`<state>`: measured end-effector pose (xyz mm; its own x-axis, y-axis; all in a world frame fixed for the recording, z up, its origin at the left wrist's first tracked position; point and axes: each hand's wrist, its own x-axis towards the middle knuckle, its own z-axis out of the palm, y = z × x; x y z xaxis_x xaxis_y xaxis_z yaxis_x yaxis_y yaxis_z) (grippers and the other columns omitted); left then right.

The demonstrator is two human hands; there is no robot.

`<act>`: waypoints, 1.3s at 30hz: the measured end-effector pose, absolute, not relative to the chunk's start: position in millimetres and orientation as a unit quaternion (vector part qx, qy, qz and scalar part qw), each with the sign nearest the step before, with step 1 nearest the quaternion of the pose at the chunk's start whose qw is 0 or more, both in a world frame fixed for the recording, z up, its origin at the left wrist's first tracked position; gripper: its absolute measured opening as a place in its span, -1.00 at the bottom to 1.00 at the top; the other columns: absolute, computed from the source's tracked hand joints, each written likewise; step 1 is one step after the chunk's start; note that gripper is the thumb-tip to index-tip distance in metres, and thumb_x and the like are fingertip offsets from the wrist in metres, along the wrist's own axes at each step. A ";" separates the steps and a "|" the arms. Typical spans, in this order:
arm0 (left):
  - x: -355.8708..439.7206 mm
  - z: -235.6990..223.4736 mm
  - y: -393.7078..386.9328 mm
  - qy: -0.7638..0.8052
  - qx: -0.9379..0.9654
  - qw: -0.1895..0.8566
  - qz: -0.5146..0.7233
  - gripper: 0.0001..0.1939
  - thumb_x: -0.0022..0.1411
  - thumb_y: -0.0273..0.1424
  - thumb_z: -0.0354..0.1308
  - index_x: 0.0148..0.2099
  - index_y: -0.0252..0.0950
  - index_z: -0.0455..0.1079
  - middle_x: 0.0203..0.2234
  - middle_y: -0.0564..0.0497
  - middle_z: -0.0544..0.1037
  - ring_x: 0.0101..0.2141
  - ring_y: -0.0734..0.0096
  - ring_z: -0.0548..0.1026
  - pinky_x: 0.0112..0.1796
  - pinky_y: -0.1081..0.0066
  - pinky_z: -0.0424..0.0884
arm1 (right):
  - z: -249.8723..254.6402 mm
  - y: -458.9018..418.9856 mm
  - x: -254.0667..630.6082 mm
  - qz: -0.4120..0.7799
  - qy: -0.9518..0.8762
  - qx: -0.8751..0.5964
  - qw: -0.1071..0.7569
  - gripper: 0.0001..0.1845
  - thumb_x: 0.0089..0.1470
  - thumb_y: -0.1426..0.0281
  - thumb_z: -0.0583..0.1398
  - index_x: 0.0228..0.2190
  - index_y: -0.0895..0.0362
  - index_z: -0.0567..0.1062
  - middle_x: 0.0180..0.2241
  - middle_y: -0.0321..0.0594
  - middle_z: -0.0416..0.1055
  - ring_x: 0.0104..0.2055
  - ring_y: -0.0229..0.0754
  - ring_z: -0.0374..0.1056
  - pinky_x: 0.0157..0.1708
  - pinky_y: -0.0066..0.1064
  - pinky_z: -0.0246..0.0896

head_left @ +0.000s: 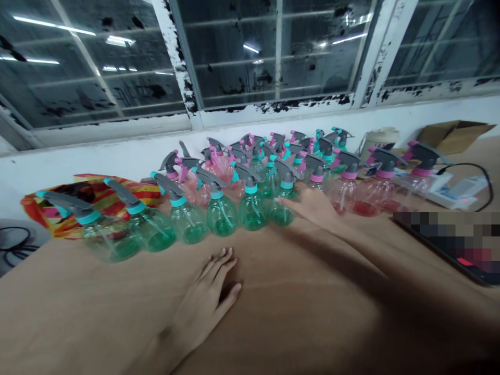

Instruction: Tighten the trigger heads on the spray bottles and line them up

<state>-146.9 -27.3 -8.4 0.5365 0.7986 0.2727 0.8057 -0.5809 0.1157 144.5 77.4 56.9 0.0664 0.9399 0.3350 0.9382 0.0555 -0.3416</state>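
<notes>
My left hand (209,297) lies flat on the brown table (297,312), fingers stretched out, holding nothing. My right hand (312,205) reaches across to the row of spray bottles, fingers extended, its fingertips touching a green spray bottle (284,205) with a teal collar and grey trigger. Several more green bottles (219,211) stand in a line to the left. Pink bottles (346,190) with pink collars stand to the right and behind.
A red and yellow striped bag (97,195) lies at the back left. A white power strip (449,192) with a black cable, a dark phone (469,260) and a cardboard box (453,135) are at the right. Windows run along the white wall behind.
</notes>
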 end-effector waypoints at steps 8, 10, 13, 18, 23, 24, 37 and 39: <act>-145.8 0.5 -26.5 -0.478 -0.863 -0.039 -0.156 -0.57 0.34 -0.17 -0.02 0.18 -0.23 0.19 0.20 -0.06 0.28 0.19 0.19 0.22 0.18 0.11 0.11 | 66.6 37.9 144.2 -0.007 -0.696 -0.688 0.206 -0.24 0.01 -0.21 -0.01 -0.16 0.22 0.43 -0.46 0.02 0.51 -0.37 0.19 0.45 -0.54 -0.24 0.15; -143.0 6.0 -26.9 -0.493 -0.853 -0.068 -0.160 -0.55 0.32 -0.16 0.00 0.18 -0.21 0.20 0.19 -0.06 0.29 0.18 0.16 0.24 0.17 0.10 0.12 | 65.7 21.8 144.5 -0.012 -0.705 -0.679 0.206 -0.22 0.01 -0.22 -0.03 -0.13 0.21 0.41 -0.50 -0.03 0.50 -0.41 0.17 0.46 -0.56 -0.25 0.15; -132.2 13.7 -29.0 -0.515 -0.832 -0.116 -0.171 -0.52 0.28 -0.14 0.03 0.19 -0.16 0.17 0.17 -0.06 0.31 0.16 0.12 0.27 0.14 0.08 0.16 | 60.7 -5.1 143.7 -0.030 -0.739 -0.637 0.216 -0.22 0.06 -0.19 -0.05 -0.06 0.23 0.36 -0.48 -0.05 0.50 -0.43 0.13 0.47 -0.55 -0.26 0.18; -100.5 23.8 -36.1 -0.496 -0.826 -0.201 -0.177 -0.21 0.14 -0.04 0.17 0.31 -0.16 -0.03 0.26 -0.14 0.15 0.22 -0.01 0.14 0.16 -0.02 0.07 | 47.4 -43.3 141.5 -0.030 -0.785 -0.571 0.238 -0.23 0.09 -0.18 -0.08 -0.16 0.28 0.38 -0.45 -0.03 0.51 -0.45 0.07 0.47 -0.49 -0.22 0.26; -73.5 29.6 -42.3 -0.408 -0.847 -0.270 -0.209 -0.04 0.07 -0.04 0.27 0.35 -0.16 -0.16 0.26 -0.18 0.13 0.23 -0.06 0.11 0.14 -0.04 0.12 | 41.0 -63.1 143.0 -0.043 -0.800 -0.522 0.291 -0.24 0.06 -0.19 -0.05 -0.16 0.25 0.40 -0.30 0.01 0.53 -0.32 0.13 0.49 -0.42 -0.12 0.34; -70.0 29.4 -43.5 -0.394 -0.851 -0.273 -0.217 -0.06 0.07 -0.06 0.28 0.34 -0.15 -0.15 0.25 -0.17 0.15 0.23 -0.05 0.12 0.14 -0.03 0.14 | 41.3 -65.5 143.6 -0.040 -0.804 -0.513 0.299 -0.26 0.06 -0.18 -0.03 -0.18 0.24 0.41 -0.31 0.01 0.53 -0.32 0.13 0.49 -0.42 -0.12 0.35; -47.4 14.6 -45.9 -0.385 -0.847 -0.278 -0.238 -0.07 -0.01 -0.16 0.38 0.28 -0.16 -0.04 0.19 -0.16 0.25 0.16 -0.03 0.25 0.08 -0.03 0.24 | 63.8 -47.5 169.8 0.222 -0.802 -0.426 0.356 -0.39 -0.07 0.05 0.29 -0.02 0.02 0.36 -0.02 -0.14 0.44 -0.03 0.02 0.39 -0.07 -0.11 0.32; -41.8 17.1 -45.0 -0.375 -0.849 -0.289 -0.235 -0.07 -0.04 -0.18 0.39 0.28 -0.16 -0.02 0.17 -0.15 0.28 0.15 -0.04 0.27 0.06 -0.02 0.27 | 65.2 -38.2 168.4 0.274 -0.782 -0.394 0.398 -0.33 -0.06 0.13 0.31 0.08 -0.01 0.29 0.01 -0.16 0.42 -0.02 -0.01 0.39 -0.08 -0.13 0.33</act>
